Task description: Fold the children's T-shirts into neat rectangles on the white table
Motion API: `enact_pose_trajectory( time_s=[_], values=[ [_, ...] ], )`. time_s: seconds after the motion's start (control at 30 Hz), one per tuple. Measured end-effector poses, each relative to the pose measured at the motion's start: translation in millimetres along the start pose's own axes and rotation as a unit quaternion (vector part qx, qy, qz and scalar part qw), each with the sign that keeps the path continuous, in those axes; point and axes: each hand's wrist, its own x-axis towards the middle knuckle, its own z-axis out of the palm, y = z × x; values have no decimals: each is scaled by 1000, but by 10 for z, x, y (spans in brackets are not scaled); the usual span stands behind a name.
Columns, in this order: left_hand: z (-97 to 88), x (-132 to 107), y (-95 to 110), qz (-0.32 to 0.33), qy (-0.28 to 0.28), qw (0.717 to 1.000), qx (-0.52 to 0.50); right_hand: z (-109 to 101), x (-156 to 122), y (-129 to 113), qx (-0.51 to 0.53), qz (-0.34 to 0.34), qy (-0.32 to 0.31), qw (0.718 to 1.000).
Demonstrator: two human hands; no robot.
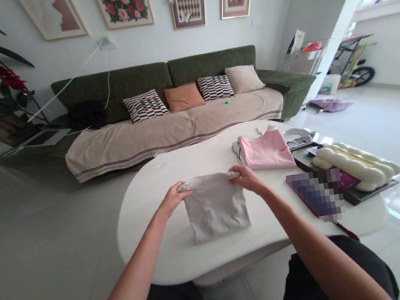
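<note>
A light grey folded piece of cloth (pixel 216 207), perhaps a garment, is in front of me at the white table (pixel 151 227). My left hand (pixel 174 197) pinches its far left corner between thumb and fingers. At the far right corner, my right hand (pixel 246 179) grips the same edge. Between the hands the far edge looks gathered, and the near part hangs or lies toward me; I cannot tell how much of it touches the tabletop. Beyond my right hand lies a folded pink garment (pixel 266 151).
Right of the cloth are a blurred-out flat object (pixel 314 195) and a dark tray (pixel 357 195) bearing a puffy cream item (pixel 354 164). Behind the table stands a green sofa (pixel 209 63) with several cushions and a beige cover (pixel 167 132). A laptop (pixel 48 137) sits at the left.
</note>
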Motion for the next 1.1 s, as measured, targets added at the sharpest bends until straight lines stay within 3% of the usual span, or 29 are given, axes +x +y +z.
enact_pose_trajectory(
  time_s=[0.1,0.2,0.27,0.33,0.4,0.43,0.47,0.53,0.63,0.73,0.87,0.97,1.1],
  values=[
    [-15,-209,352,113,-51,991,52,-226,-259,-125,26,-81,68,994],
    [87,-573,355,148,-75,977,133,-136,-722,-46,12,-159,94,983],
    [164,-828,187,124,-116,967,190,25,-1047,116,-38,-163,36,985],
    [209,-1021,-21,75,-204,945,246,178,-1304,297,-79,-145,-68,984],
    [223,-1090,-187,42,-285,919,269,277,-1438,425,-86,-119,-147,978],
    [229,-1065,-243,44,-296,915,270,310,-1449,454,-84,-105,-158,978],
    [242,-1001,-284,57,-280,920,270,339,-1423,458,-83,-93,-147,981],
    [307,-779,-349,103,-185,934,287,419,-1280,405,-93,-85,-88,988],
    [506,-377,-507,142,-61,920,360,670,-981,275,-146,-76,-9,986],
    [717,-126,-772,125,-36,890,437,1034,-798,240,-213,-20,-5,977],
    [809,-79,-1012,113,-34,865,487,1320,-793,364,-256,14,-28,966],
    [753,-155,-953,119,-30,856,502,1183,-765,477,-256,-12,-82,963],
    [714,-419,-731,128,-14,843,522,741,-494,560,-259,-59,-174,948]
  ],
)
